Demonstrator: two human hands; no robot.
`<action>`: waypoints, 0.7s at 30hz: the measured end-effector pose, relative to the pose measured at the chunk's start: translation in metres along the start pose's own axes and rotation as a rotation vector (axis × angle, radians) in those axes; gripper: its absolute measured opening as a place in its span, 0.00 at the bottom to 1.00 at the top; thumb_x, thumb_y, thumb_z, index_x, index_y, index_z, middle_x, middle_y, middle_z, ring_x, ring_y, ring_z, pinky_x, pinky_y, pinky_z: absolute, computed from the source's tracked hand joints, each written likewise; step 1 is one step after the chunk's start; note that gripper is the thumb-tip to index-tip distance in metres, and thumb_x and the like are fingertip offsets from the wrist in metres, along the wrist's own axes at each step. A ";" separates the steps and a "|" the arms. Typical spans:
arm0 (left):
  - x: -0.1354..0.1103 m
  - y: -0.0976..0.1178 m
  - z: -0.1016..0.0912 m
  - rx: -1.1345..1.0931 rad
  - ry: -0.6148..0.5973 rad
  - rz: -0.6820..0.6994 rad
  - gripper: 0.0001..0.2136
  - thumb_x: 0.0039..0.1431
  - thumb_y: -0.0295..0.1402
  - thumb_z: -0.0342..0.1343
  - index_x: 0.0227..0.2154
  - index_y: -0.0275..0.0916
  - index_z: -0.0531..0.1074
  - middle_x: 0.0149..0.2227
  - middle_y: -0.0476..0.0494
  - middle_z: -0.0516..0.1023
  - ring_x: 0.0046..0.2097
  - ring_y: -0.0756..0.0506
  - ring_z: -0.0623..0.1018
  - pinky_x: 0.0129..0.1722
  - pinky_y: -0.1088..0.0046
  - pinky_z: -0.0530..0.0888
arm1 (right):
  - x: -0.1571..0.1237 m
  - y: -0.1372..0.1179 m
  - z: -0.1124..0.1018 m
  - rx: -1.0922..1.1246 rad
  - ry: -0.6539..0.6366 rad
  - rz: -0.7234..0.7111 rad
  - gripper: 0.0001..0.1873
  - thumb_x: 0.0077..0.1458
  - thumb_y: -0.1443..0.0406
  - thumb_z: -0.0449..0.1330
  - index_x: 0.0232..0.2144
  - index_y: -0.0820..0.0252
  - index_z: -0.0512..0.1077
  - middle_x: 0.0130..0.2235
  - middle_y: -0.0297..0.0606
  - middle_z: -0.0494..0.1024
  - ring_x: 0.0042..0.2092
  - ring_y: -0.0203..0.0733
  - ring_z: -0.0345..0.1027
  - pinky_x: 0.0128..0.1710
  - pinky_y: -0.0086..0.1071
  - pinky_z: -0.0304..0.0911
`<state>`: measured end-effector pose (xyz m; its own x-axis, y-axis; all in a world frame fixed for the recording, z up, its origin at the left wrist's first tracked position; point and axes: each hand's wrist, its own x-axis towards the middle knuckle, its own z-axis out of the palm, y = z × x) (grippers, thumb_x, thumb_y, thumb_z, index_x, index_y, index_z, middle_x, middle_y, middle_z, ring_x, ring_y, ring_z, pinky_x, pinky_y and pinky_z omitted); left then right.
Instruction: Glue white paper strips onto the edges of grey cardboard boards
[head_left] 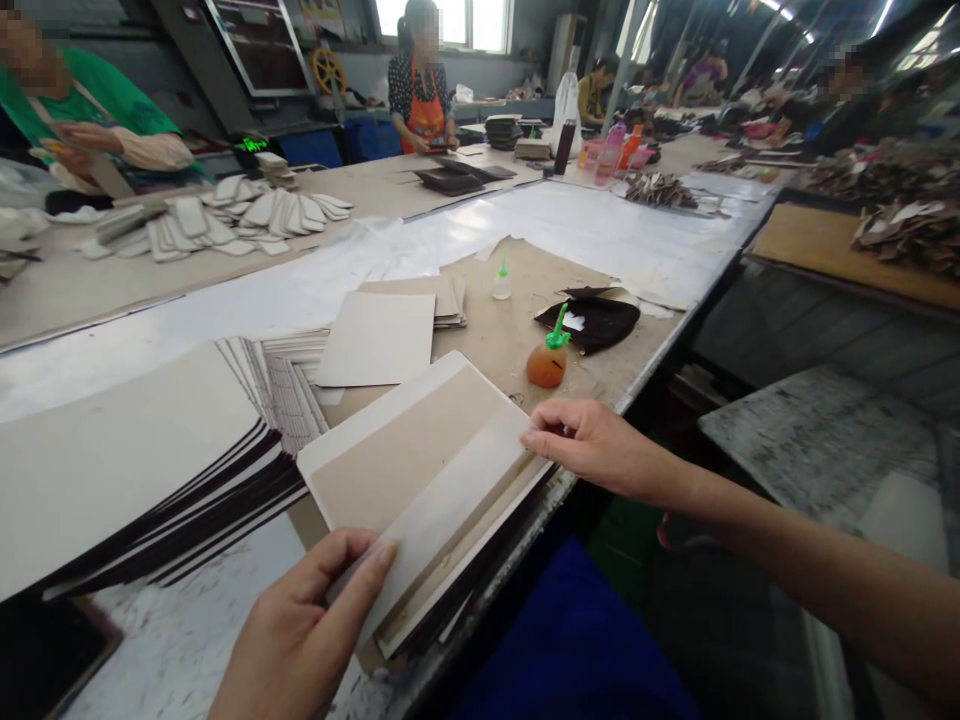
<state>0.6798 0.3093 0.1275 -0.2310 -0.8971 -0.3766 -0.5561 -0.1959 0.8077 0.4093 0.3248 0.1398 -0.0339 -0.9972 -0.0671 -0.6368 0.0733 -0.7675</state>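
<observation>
A cream sheet (pixel 442 490) with a beige panel on it lies at an angle on a stack of similar pieces with dark edges. My left hand (pixel 315 600) pinches its lower left end between thumb and fingers. At the other end, my right hand (pixel 592 445) has thumb and index finger closed on the sheet's right corner. Along the near side runs a pale strip, with a layer below it showing a yellowish line. Just beyond my right hand stands a round bottle (pixel 546 366) of orange liquid with a green nozzle.
To the left are fanned boards (pixel 127 440) with dark edges. Farther off lie a square cream board (pixel 382 338), a small clear bottle (pixel 501 284) and a dark brown piece (pixel 600 322). Co-workers stand across the long table (pixel 480 215), whose right edge runs beside my arm.
</observation>
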 end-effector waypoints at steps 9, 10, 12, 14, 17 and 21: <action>0.024 -0.023 -0.006 0.273 -0.109 -0.055 0.24 0.45 0.60 0.48 0.22 0.41 0.66 0.22 0.52 0.67 0.29 0.48 0.67 0.32 0.74 0.64 | -0.001 0.022 0.001 -0.042 0.076 0.078 0.11 0.48 0.61 0.56 0.19 0.60 0.62 0.20 0.27 0.60 0.24 0.33 0.55 0.24 0.27 0.50; 0.025 -0.025 -0.006 0.302 -0.107 -0.053 0.24 0.45 0.60 0.48 0.21 0.41 0.65 0.21 0.53 0.65 0.28 0.48 0.66 0.31 0.74 0.64 | -0.002 0.024 0.002 -0.050 0.078 0.083 0.11 0.48 0.61 0.56 0.19 0.59 0.63 0.20 0.27 0.60 0.24 0.33 0.55 0.24 0.27 0.51; 0.028 -0.027 -0.005 0.346 -0.116 -0.047 0.24 0.45 0.60 0.47 0.19 0.41 0.63 0.20 0.53 0.63 0.27 0.49 0.65 0.30 0.73 0.63 | -0.002 0.027 0.005 -0.077 0.075 0.086 0.10 0.47 0.61 0.57 0.19 0.59 0.63 0.21 0.28 0.62 0.25 0.33 0.57 0.24 0.27 0.51; 0.029 -0.027 -0.004 0.372 -0.132 -0.039 0.25 0.45 0.61 0.46 0.19 0.41 0.61 0.21 0.53 0.63 0.27 0.49 0.64 0.30 0.73 0.62 | -0.002 0.028 0.006 -0.117 0.068 0.083 0.10 0.48 0.62 0.56 0.19 0.59 0.63 0.21 0.29 0.63 0.25 0.34 0.57 0.25 0.27 0.51; 0.028 -0.025 -0.003 0.393 -0.154 -0.046 0.25 0.45 0.61 0.45 0.19 0.41 0.61 0.21 0.52 0.63 0.27 0.49 0.64 0.30 0.73 0.62 | -0.002 0.028 0.006 -0.168 0.058 0.076 0.09 0.48 0.62 0.56 0.20 0.59 0.64 0.22 0.30 0.64 0.26 0.35 0.58 0.25 0.28 0.51; 0.026 -0.021 -0.003 0.397 -0.143 -0.050 0.25 0.45 0.61 0.44 0.19 0.41 0.60 0.22 0.52 0.63 0.27 0.49 0.63 0.30 0.72 0.61 | -0.001 0.027 0.005 -0.185 0.043 0.074 0.09 0.47 0.63 0.56 0.20 0.59 0.64 0.22 0.30 0.65 0.26 0.35 0.59 0.26 0.28 0.51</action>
<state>0.6878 0.2893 0.1017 -0.2889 -0.8208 -0.4927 -0.8273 -0.0449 0.5599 0.3963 0.3279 0.1157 -0.1162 -0.9893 -0.0887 -0.7621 0.1461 -0.6308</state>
